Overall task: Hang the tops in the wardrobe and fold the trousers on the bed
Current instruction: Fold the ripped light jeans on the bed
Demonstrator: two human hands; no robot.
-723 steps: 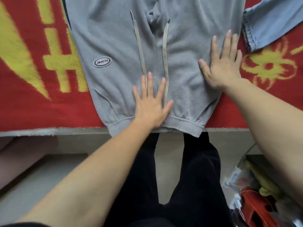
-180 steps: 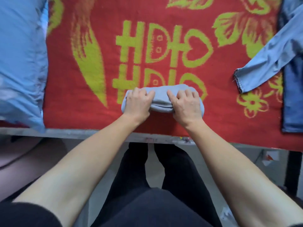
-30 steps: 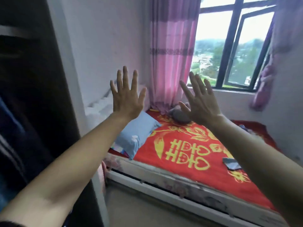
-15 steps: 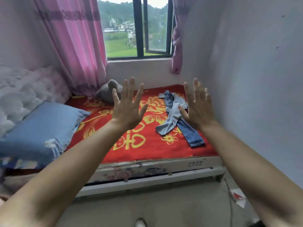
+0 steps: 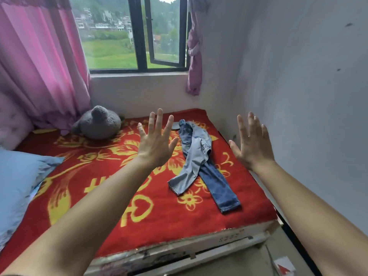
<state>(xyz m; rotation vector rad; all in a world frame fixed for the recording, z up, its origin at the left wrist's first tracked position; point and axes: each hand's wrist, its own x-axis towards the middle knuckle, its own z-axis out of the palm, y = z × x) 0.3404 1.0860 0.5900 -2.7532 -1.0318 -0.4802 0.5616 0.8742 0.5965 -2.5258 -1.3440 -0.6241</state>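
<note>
Two denim garments lie crossed on the right side of the bed (image 5: 163, 218), which has a red blanket with yellow patterns. The dark blue jeans (image 5: 221, 188) stretch toward the bed's front edge. A light blue denim piece (image 5: 192, 162) lies over them, one end pointing left. My left hand (image 5: 156, 143) is raised in the air in front of me, palm forward, fingers spread, holding nothing. My right hand (image 5: 252, 145) is raised the same way near the right wall, also empty. Both hands are above the bed and apart from the clothes. The wardrobe is out of view.
A blue pillow (image 5: 18, 186) lies at the left of the bed. A grey plush toy (image 5: 98, 123) sits at the back by the pink curtain (image 5: 39, 62). A window (image 5: 135, 32) is behind the bed. A white wall (image 5: 298, 96) borders the right side. Paper scrap (image 5: 283, 265) lies on the floor.
My view has swung from the wardrobe side to the right and moved closer to the bed. Both hands stay raised and spread, and the denim clothes now lie straight ahead.
</note>
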